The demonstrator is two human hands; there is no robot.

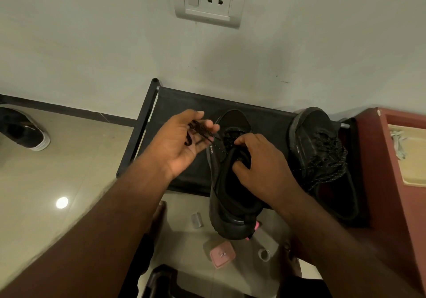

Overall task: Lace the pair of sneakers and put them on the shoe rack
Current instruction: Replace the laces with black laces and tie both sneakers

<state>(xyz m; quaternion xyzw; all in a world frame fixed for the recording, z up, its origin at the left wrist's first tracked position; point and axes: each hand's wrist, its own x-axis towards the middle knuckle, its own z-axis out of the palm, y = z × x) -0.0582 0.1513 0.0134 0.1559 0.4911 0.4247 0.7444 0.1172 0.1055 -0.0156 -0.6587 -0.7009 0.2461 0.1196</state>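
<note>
Black shoe rack [175, 104] on tiled floor [80, 159] by a pale wall [92, 44], two sneakers up top: right sneaker [315, 136] alone, left sneaker [230, 217] gripped by the right hand [260, 161], left hand [182, 145] curled round its lace [198, 131].

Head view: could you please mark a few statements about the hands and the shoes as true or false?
1. The left hand holds a black lace. True.
2. The right hand lies flat on the floor. False: it grips the near sneaker at its opening.
3. A second sneaker lies on the shoe rack, to the right of the near one. True.
4. The shoe on the floor at far left is pink all over. False: it is black with a white sole.
</note>
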